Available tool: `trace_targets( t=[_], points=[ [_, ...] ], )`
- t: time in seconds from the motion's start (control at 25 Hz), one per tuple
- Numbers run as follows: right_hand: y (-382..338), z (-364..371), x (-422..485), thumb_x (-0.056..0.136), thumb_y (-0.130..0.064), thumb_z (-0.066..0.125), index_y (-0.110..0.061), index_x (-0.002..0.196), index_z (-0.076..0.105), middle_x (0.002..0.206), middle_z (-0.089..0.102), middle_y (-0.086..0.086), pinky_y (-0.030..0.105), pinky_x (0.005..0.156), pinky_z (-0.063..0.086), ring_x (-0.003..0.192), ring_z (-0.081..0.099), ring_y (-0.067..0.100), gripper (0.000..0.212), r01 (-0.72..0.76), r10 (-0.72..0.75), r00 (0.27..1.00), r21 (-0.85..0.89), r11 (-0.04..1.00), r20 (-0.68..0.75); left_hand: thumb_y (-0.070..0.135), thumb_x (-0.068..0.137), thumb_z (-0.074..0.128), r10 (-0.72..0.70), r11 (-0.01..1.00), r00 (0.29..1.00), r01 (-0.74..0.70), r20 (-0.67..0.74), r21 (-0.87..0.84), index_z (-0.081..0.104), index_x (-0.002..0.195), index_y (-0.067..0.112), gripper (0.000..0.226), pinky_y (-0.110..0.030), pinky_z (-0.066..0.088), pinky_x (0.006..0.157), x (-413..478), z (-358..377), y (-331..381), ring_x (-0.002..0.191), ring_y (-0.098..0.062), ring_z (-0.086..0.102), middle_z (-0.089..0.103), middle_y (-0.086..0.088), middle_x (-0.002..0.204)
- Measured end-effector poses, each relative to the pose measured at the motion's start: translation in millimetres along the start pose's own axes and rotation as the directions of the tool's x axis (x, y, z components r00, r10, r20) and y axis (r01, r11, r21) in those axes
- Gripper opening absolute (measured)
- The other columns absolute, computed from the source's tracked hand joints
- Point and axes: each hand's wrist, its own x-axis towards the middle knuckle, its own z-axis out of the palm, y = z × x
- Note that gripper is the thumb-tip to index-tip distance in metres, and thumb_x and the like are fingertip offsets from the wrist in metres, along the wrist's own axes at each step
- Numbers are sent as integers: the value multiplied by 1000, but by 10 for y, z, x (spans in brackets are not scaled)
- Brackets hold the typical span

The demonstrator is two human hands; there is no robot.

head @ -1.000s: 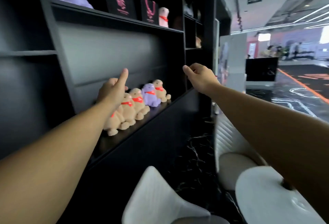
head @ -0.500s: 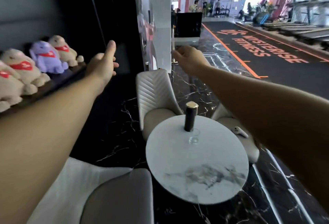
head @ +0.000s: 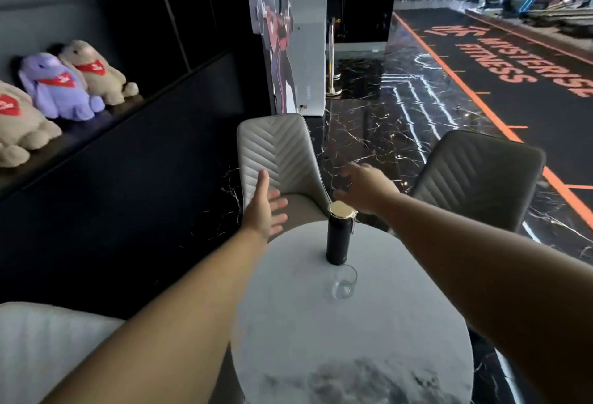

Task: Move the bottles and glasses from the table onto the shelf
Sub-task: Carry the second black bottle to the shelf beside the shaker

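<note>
A black bottle [head: 337, 240] with a gold cap stands upright on the round white marble table [head: 369, 333]. A small clear glass [head: 344, 281] sits just in front of it, toward me. My right hand [head: 365, 190] hovers just beyond and above the bottle's cap, fingers apart, holding nothing. To the left of the bottle my left hand [head: 264, 209] is spread open over the table's far left edge, also holding nothing. The black shelf [head: 134, 108] runs along the left.
Several plush toys [head: 64, 87] with red scarves line the shelf at the left. A light chair [head: 276, 153] stands behind the table and a dark chair [head: 481, 178] to its right. A white cushioned seat [head: 48, 346] is at the lower left. Glossy black marble floor lies beyond.
The view swung from the shelf down to the table. Both hands dropped from shelf height toward the bottle, the right hand now just past its cap.
</note>
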Motion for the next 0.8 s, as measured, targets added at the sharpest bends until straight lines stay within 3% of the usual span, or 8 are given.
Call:
trace_targets(
  t=[0.12,0.24,0.44,0.56,0.68,0.72,0.8],
  points=[
    [267,479,290,70,-57,79,-28,138,52,132,51,6,47,95,51,121,52,35,79,-14,18,992,-30,999,121,87,86,30,-180,972,983,182,27,-147,58,137,20,89,-51,41,107,476,242,-631,121,-40,59,64,-8,137],
    [415,879,450,70,-61,78,-27,141,47,132,45,10,49,95,51,120,50,40,85,40,-18,984,-119,992,177,87,86,28,-318,931,947,321,46,-176,51,147,15,97,-53,33,116,801,414,-1280,132,-43,53,56,-11,149],
    [494,1302,579,86,-36,72,-22,129,46,124,45,13,50,89,51,114,51,42,52,73,-66,991,-66,995,114,90,83,29,-414,876,907,420,80,-236,44,154,15,104,-53,32,116,1048,619,-1895,136,-45,50,51,-13,153],
    [491,1316,578,86,-29,68,-24,125,46,118,48,12,51,87,52,112,49,40,45,67,-67,996,4,998,66,91,81,29,-431,865,897,441,96,-238,44,154,14,106,-54,32,117,1044,712,-2014,137,-44,49,49,-13,155],
    [338,1139,522,84,-34,70,-27,126,49,119,50,10,46,87,51,113,47,35,47,132,-132,991,50,990,5,88,84,32,-386,890,920,391,69,-234,43,155,17,100,-52,33,117,988,664,-1924,138,-42,48,48,-12,156],
    [238,1035,505,83,-36,71,-28,126,49,119,51,9,45,87,51,112,47,33,48,164,-163,987,65,984,-9,88,82,37,-321,924,947,320,29,-209,44,153,19,99,-49,35,116,957,622,-1843,137,-39,50,50,-10,154],
    [-31,796,468,82,-41,71,-30,126,51,119,52,7,43,86,51,110,49,30,50,214,-213,977,97,972,-19,93,66,56,-90,996,996,90,-24,-4,50,145,25,104,-38,43,111,848,508,-1607,129,-22,57,58,-3,147]
  ],
)
